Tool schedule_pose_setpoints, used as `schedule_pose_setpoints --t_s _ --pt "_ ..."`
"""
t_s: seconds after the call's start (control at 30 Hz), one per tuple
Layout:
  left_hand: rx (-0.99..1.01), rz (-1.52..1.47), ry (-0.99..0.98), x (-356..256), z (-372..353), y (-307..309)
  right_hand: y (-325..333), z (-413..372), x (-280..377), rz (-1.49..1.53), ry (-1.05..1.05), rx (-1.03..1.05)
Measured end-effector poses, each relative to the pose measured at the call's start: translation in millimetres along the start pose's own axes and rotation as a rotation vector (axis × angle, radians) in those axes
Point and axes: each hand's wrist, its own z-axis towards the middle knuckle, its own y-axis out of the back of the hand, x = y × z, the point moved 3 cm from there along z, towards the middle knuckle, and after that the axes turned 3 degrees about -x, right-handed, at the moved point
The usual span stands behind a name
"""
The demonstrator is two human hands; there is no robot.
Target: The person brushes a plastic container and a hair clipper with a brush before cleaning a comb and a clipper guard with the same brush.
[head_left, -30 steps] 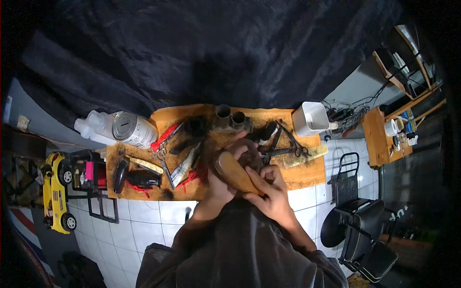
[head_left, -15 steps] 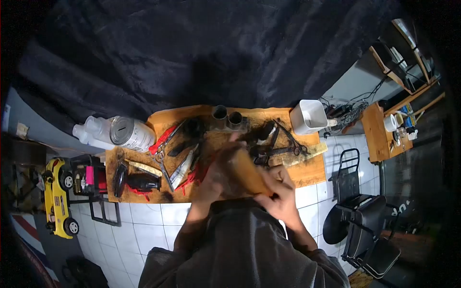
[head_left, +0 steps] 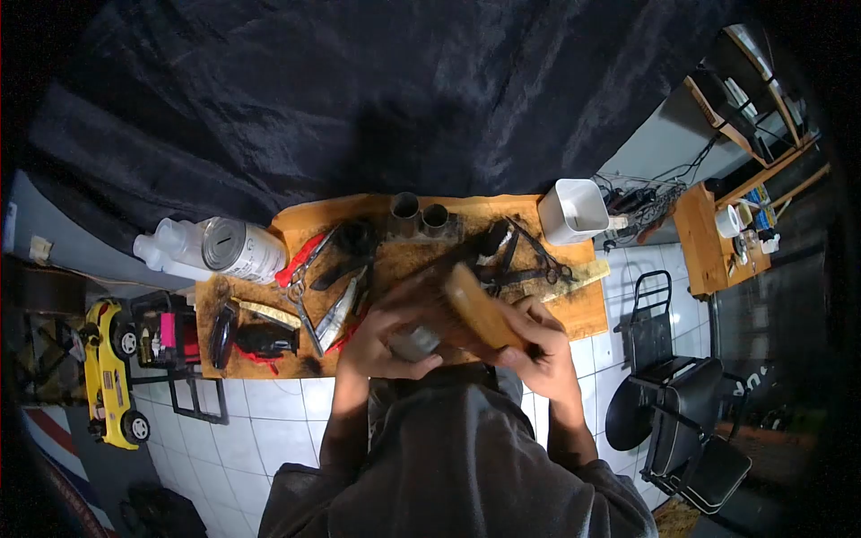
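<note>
My right hand (head_left: 545,351) is wrapped round a wooden brush (head_left: 482,309), its pale brown back tilted and its dark bristles facing left, blurred. My left hand (head_left: 377,345) is closed on a small grey thing (head_left: 415,342) whose kind I cannot make out, close beside the bristles. Both hands are above the front edge of the wooden table (head_left: 587,318). Scissors with red on them (head_left: 305,260) and a black hair clipper (head_left: 267,339) lie left of my left hand. More dark scissors (head_left: 547,264) lie beyond my right hand.
Two dark metal cups (head_left: 404,213) stand at the table's back, near a white square container (head_left: 574,212). A large can (head_left: 240,251) and clear bottles (head_left: 170,242) stand at the back left. Cut hair litters the wood. A black chair (head_left: 686,421) is at the right.
The brush has shifted slightly right and tilted. My left hand has moved left and down, and the grey thing in it now shows more clearly.
</note>
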Motion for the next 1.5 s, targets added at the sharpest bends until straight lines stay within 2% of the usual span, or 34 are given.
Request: schedule_pose_setpoints --t_s 0.03,0.13,0.23,0.33,0.43,0.5,0.57,0.6,0.7,0.77,0.87,0.97,1.07,1.17,1.2,1.27,1.33,1.5 --pt "0.048 0.028 -0.016 -4.1 3.0 0.0 -2.1 0.7 -1.0 -0.008 -0.034 0.007" --pt "-0.073 0.215 0.032 -21.6 4.3 3.2 -10.9 2.3 -5.9 0.017 -0.119 -0.007" --pt "-0.181 0.036 0.062 -7.3 -1.0 0.8 -12.2 1.5 -9.6 0.007 -0.099 -0.045" --pt "-0.184 -0.090 -0.259 -2.5 0.8 -0.4 -10.9 2.5 -10.3 0.041 -0.150 -0.047" --pt "-0.103 -0.196 -0.295 1.5 4.6 2.4 -10.2 1.8 -14.9 0.089 -0.198 -0.064" --pt "-0.123 -0.409 -0.293 20.5 -2.5 0.8 -17.1 -5.3 -19.4 0.214 -0.292 -0.098" --pt "-0.036 -0.943 -0.316 49.0 -10.3 -6.5 -22.9 -6.1 -21.2 0.243 -0.321 -0.120" --pt "0.067 -1.370 -0.330 46.4 -3.4 -14.3 -24.9 -5.1 -20.8 0.211 -0.305 -0.124" --pt "-0.452 -1.087 0.075 26.0 -7.4 -17.6 -35.1 -7.5 -28.9 0.159 -0.222 -0.139" --pt "-0.372 -1.349 0.006 3.7 15.5 -15.6 -37.9 -10.0 -31.0 0.141 -0.234 -0.119" --pt "-0.327 -1.598 0.007 10.7 17.4 -11.8 -39.7 -13.2 -29.4 0.087 -0.184 -0.123" --pt "-0.526 -1.479 0.075 36.5 12.3 -12.6 -44.0 -14.4 -25.0 -0.049 -0.061 -0.137" --pt "-0.445 -1.537 0.028 36.0 18.5 -18.4 -44.7 -15.4 -20.6 -0.201 0.091 -0.126" --pt "-0.554 -1.648 0.258 28.7 19.1 -31.2 -51.5 -19.6 -18.7 -0.245 0.130 -0.068" --pt "-0.553 -1.597 0.316 19.9 19.0 -37.0 -55.3 -20.2 -17.5 -0.228 0.150 -0.059" --pt "-0.379 -1.607 0.270 27.1 18.0 -38.9 -55.8 -18.2 -12.0 -0.238 0.197 -0.036" --pt "-0.307 -1.438 0.175 48.3 10.9 -37.9 -53.5 -16.9 -5.8 -0.262 0.206 -0.048" --pt "-0.429 -0.602 0.168 65.5 -8.3 -42.1 -43.3 -9.0 3.6 -0.291 0.187 -0.125"
